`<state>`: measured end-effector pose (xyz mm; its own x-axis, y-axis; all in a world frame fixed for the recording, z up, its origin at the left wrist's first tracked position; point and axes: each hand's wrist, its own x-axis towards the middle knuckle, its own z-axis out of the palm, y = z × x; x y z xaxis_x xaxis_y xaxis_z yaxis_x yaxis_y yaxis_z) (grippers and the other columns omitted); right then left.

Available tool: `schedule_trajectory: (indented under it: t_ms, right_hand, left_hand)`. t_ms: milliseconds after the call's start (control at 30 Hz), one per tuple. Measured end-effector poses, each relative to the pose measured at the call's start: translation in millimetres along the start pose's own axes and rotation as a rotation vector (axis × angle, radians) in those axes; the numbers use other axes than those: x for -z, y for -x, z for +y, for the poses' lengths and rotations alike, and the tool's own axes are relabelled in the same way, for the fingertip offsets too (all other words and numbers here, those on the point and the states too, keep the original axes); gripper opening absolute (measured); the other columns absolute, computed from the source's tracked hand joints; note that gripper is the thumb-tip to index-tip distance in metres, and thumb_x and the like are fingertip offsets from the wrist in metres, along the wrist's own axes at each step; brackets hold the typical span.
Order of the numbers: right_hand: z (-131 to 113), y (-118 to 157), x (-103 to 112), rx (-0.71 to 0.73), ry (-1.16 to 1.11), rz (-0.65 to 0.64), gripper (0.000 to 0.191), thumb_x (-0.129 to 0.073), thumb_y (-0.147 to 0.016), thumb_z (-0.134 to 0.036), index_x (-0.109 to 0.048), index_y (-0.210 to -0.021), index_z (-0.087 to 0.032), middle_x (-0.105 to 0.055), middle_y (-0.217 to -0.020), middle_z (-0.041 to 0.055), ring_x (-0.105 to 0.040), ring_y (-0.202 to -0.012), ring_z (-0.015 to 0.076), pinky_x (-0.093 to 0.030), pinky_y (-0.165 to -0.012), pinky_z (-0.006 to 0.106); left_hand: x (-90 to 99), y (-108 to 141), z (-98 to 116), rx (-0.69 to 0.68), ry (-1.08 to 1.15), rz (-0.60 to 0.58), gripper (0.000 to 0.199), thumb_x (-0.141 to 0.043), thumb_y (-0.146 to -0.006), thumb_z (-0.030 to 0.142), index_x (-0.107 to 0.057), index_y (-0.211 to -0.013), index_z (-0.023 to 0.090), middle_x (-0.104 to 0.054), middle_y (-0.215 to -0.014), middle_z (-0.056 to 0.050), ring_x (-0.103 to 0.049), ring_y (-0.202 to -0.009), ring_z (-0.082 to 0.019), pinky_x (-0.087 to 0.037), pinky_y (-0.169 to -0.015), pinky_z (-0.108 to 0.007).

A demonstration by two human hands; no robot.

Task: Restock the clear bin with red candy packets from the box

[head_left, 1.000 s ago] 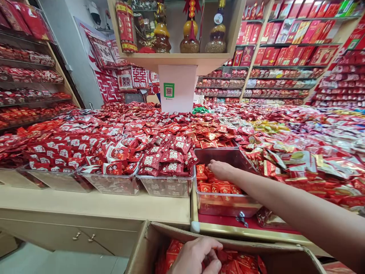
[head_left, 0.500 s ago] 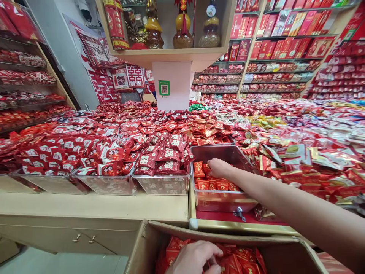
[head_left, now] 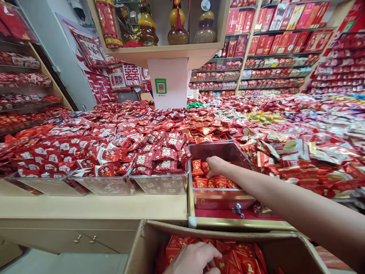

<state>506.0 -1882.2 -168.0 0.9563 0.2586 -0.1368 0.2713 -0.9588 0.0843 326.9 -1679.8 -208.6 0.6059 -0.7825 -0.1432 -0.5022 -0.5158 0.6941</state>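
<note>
My right hand (head_left: 217,167) reaches into a clear plastic bin (head_left: 225,194), its fingers closed at one of the small red snack packets with gold print. Several such packets (head_left: 220,182) stand in rows at the bin's front; the fingertips are partly hidden. Below, my left hand (head_left: 196,257) lies over red packets (head_left: 245,260) inside an open cardboard box (head_left: 288,251). Its fingers are bent, with the thumb apart from them, and I see nothing held between them.
Clear bins heaped with red packets (head_left: 161,160) line the counter (head_left: 114,207) to the left. Loose packets (head_left: 299,160) pile up on the right. A white post (head_left: 171,87) carries a display cabinet (head_left: 168,53) above the heap. A metal clip (head_left: 238,210) sits below the bin.
My right hand has shifted slightly within the bin, and its thumb now shows lower beside a packet. The left hand stays almost still over the box. The whole view has shifted a little.
</note>
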Motion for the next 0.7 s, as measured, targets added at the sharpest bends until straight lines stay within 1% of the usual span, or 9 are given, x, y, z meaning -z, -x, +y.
schedule_trajectory:
  t_ms: [200,300,400,533,600,700]
  right_hand:
    - [-6,3,12,-0.178,-0.139,-0.113,0.051,-0.072,-0.046,-0.04,-0.06,-0.086,-0.011,-0.064,-0.088,0.0088,-0.059,-0.08,0.0214,-0.042,-0.058,0.022]
    - [-8,6,17,-0.23,-0.212,-0.14,0.048,-0.071,-0.049,-0.038,-0.06,-0.088,-0.012,-0.064,-0.088,0.0071,-0.059,-0.078,0.0195,-0.041,-0.056,0.021]
    - [-10,9,22,-0.208,-0.198,-0.175,0.046,-0.071,-0.05,-0.035,-0.06,-0.089,-0.012,-0.064,-0.09,0.0072,-0.058,-0.079,0.0189,-0.041,-0.055,0.02]
    - [-11,10,23,-0.15,-0.114,-0.212,0.051,-0.072,-0.049,-0.036,-0.059,-0.092,-0.011,-0.063,-0.091,0.0076,-0.058,-0.08,0.0197,-0.041,-0.057,0.021]
    - [-9,8,20,-0.122,-0.078,-0.184,0.051,-0.071,-0.049,-0.039,-0.06,-0.09,-0.011,-0.063,-0.092,0.008,-0.057,-0.082,0.0204,-0.041,-0.06,0.021]
    - [-6,5,13,-0.077,-0.031,-0.103,0.05,-0.068,-0.052,-0.043,-0.06,-0.089,-0.011,-0.062,-0.092,0.0096,-0.056,-0.087,0.0222,-0.042,-0.066,0.023]
  left_hand:
    - [4.2,2,6,0.021,-0.05,-0.039,0.03,-0.052,-0.072,0.021,-0.057,-0.102,0.02,-0.065,-0.087,-0.005,-0.059,-0.073,-0.015,-0.046,-0.066,-0.019]
    - [6.0,2,9,0.024,-0.05,-0.054,0.031,-0.052,-0.072,0.021,-0.057,-0.102,0.02,-0.065,-0.088,-0.005,-0.059,-0.071,-0.014,-0.046,-0.064,-0.018]
    - [5.6,1,9,0.027,-0.063,-0.069,0.031,-0.052,-0.071,0.02,-0.057,-0.102,0.019,-0.065,-0.087,-0.005,-0.059,-0.071,-0.014,-0.046,-0.064,-0.018]
    - [3.7,2,7,0.018,-0.097,-0.073,0.03,-0.052,-0.072,0.02,-0.056,-0.102,0.021,-0.064,-0.088,-0.004,-0.058,-0.075,-0.015,-0.046,-0.069,-0.021]
    - [2.9,3,5,0.025,-0.106,-0.07,0.03,-0.051,-0.073,0.022,-0.055,-0.103,0.022,-0.064,-0.089,-0.003,-0.058,-0.076,-0.015,-0.045,-0.071,-0.022]
    - [1.8,4,4,0.03,-0.111,-0.072,0.029,-0.05,-0.074,0.024,-0.054,-0.103,0.024,-0.064,-0.087,-0.002,-0.057,-0.075,-0.015,-0.046,-0.07,-0.022]
